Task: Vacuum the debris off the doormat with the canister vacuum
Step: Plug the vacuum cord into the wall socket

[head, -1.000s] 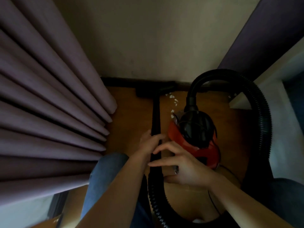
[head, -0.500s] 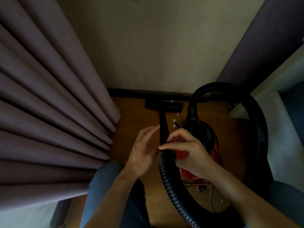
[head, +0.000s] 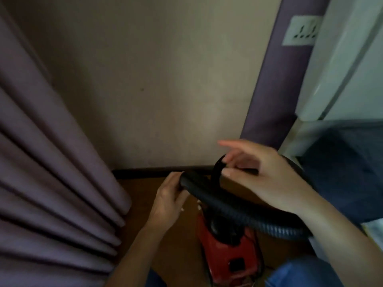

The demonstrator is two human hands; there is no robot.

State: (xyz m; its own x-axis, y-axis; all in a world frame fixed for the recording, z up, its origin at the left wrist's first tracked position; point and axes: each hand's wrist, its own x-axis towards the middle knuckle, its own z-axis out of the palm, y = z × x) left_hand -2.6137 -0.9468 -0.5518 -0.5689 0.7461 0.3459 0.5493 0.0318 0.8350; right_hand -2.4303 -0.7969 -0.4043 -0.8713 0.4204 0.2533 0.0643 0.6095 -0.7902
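Both hands on black hose above red canister vacuum: left hand cups its end, right hand pinches a loop.

The ribbed black vacuum hose has been lifted from the floor up between the hands; the left hand now cups its raised end; the right hand has risen, fingers pinching a hose loop; the black floor nozzle has gone from view.
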